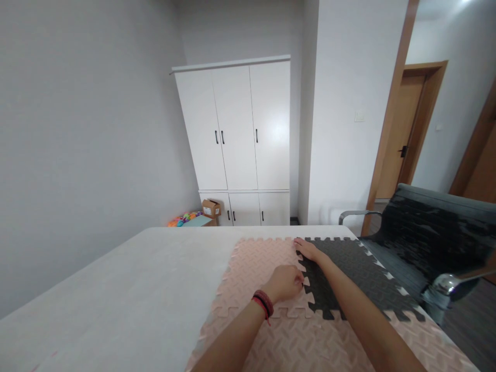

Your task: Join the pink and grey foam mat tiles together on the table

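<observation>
The dark grey foam tile [341,258] lies flat just right of both hands, its toothed left edge running away from the person along the seam with a pink foam tile [250,263]. That seam passes beneath the right hand [307,249] and beside the left hand [287,281]. Both tiles look roughly square, with no clear long axis; their far toothed edges point ahead, beyond the right hand. Each is matte, with a raised tread pattern and jigsaw teeth. The left hand is curled narrow, fingertips close together; whether it pinches an edge I cannot tell. The right hand is spread low, fingers extended across the far end of the seam. More pink matting [302,346] lies nearer the person than either hand. The white surface [155,279] stretches left of the hands.
</observation>
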{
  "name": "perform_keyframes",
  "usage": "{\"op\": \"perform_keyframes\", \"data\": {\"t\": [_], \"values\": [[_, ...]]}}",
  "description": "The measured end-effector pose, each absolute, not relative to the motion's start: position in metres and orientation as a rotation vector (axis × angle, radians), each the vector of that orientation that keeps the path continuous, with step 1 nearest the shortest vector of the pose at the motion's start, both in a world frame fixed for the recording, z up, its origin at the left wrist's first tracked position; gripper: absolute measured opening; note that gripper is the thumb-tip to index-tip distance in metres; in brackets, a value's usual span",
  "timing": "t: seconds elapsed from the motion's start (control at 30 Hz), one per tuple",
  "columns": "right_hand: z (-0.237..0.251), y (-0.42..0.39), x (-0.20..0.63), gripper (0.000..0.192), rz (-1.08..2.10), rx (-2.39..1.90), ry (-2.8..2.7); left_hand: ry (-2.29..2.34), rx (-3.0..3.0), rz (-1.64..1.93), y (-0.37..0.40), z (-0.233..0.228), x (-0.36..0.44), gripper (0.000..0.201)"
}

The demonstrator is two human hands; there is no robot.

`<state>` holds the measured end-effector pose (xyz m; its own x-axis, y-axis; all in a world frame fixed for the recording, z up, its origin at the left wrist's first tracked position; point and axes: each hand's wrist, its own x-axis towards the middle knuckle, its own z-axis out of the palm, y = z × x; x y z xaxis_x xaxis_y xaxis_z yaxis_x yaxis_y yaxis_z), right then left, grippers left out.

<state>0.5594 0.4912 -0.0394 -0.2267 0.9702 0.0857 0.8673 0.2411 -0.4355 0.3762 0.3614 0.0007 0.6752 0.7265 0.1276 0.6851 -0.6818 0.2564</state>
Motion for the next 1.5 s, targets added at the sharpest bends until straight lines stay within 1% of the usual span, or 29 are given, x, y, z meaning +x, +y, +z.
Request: {"op": "perform_keyframes", "data": {"t": [0.07,0.17,0.27,0.37,0.47,0.77,1.03,1.27,1.37,1.5], "values": [[-0.032,0.488,0.579,0.048,0.36,-1.701,-2.092,1.152,2.656,0.332,0.377,0.003,0.375,0.021],[-0.022,0.475,0.631,0.05,0.256,-1.78,-1.941,1.234,2.585,0.392,0.405,0.003,0.372,0.03],[-0.023,0.452,0.695,0.045,0.218,-1.946,-1.824,1.376,2.527,0.406,0.435,-0.004,0.375,0.038],[-0.032,0.427,0.746,0.038,0.214,-2.16,-1.686,1.463,2.507,0.355,0.457,-0.01,0.384,0.037],[-0.043,0.412,0.772,0.033,0.225,-2.308,-1.573,1.527,2.506,0.322,0.47,-0.012,0.394,0.037],[-0.057,0.423,0.782,0.05,0.226,-2.349,-1.509,1.595,2.594,0.236,0.491,-0.014,0.405,0.032],[-0.061,0.427,0.787,0.051,0.235,-2.357,-1.556,1.59,2.741,0.171,0.496,-0.014,0.414,0.033],[-0.06,0.432,0.783,0.05,0.227,-2.393,-1.572,1.57,2.823,0.216,0.494,-0.013,0.418,0.031],[-0.059,0.431,0.78,0.052,0.23,-2.389,-1.59,1.627,2.78,0.237,0.492,-0.014,0.414,0.035],[-0.057,0.422,0.779,0.055,0.24,-2.372,-1.627,1.671,2.716,0.296,0.478,-0.016,0.408,0.046]]}}
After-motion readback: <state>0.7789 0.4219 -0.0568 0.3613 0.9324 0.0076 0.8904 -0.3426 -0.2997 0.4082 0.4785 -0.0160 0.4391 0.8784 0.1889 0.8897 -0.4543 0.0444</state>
